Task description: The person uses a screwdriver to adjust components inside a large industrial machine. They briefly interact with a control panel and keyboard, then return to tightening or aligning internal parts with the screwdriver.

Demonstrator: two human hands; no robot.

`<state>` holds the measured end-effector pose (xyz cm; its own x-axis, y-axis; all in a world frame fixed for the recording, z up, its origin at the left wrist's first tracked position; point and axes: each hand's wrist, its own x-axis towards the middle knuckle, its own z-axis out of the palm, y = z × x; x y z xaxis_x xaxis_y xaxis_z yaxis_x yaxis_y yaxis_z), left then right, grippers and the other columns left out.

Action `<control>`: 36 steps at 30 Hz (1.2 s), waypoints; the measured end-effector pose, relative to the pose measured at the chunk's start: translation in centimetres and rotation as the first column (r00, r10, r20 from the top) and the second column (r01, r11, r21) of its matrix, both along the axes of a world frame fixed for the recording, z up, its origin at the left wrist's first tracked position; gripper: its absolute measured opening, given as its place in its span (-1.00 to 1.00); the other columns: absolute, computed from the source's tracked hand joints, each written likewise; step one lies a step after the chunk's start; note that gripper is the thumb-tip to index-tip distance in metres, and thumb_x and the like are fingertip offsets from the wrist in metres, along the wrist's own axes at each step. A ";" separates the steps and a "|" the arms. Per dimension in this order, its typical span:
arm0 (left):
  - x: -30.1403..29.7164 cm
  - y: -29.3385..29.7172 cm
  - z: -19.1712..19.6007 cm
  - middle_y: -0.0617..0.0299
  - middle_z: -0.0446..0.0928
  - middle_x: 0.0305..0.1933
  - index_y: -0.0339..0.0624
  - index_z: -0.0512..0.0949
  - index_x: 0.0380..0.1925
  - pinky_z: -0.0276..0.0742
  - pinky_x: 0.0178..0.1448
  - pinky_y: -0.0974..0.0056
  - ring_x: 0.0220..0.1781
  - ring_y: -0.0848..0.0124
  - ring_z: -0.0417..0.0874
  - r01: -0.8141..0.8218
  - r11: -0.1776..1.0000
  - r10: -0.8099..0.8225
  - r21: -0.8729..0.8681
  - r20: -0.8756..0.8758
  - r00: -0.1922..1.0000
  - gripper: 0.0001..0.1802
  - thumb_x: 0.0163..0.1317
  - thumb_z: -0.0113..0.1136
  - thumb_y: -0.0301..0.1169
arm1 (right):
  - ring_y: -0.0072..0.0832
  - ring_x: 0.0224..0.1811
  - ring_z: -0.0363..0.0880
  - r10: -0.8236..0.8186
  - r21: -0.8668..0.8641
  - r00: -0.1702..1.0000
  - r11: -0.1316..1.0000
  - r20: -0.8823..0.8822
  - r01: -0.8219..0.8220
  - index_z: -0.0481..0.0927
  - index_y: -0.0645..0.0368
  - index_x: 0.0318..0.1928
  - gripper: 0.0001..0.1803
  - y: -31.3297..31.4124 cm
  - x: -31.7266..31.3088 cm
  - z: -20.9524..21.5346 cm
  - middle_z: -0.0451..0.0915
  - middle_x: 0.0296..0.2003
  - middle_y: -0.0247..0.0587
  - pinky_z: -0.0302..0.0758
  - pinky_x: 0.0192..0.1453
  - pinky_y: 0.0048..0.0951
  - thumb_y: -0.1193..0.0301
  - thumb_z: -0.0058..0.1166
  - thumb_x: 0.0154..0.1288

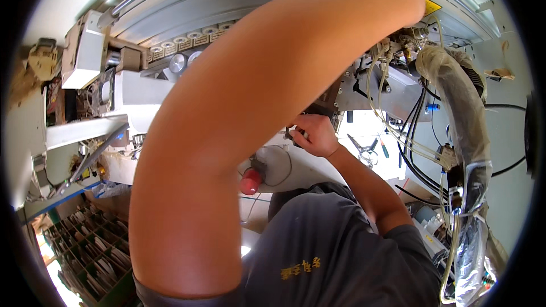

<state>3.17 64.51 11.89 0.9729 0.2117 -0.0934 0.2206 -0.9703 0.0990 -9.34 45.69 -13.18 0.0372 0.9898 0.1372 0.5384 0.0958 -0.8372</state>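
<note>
The left arm [256, 74] hides much of the machine [187, 12]; the left hand, lost at far right, I cannot read. Nearer, the right hand [317, 135] curls beside a dark part [289, 133], pinch unclear.

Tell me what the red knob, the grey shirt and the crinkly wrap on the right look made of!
Red knob: perhaps smooth plastic; it's bright and slightly shiny. Shirt: matt cloth, fibre unclear; it has soft folds. Wrap: probably thin, glossy plastic film; it's cloudy but see-through, and wrinkled.
</note>
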 end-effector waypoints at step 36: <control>-17.9 12.7 -14.8 0.22 0.66 -0.10 0.11 0.66 0.07 0.64 -0.28 0.17 -0.32 0.18 0.72 0.144 0.986 -0.121 -0.088 0.229 0.966 -0.53 0.11 0.25 -0.48 | -0.23 -0.31 0.74 0.077 -0.173 0.997 0.982 0.007 -0.074 0.64 0.14 0.13 -0.48 1.0 0.8 0.6 0.73 -0.24 -0.20 0.70 -0.19 -0.28 0.26 0.27 0.14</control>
<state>-14.74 77.18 -2.95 0.9904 0.0798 0.1133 0.0518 -0.9715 0.2314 -8.56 46.70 -12.59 -0.0391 0.9986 -0.0359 0.5470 -0.0087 -0.8371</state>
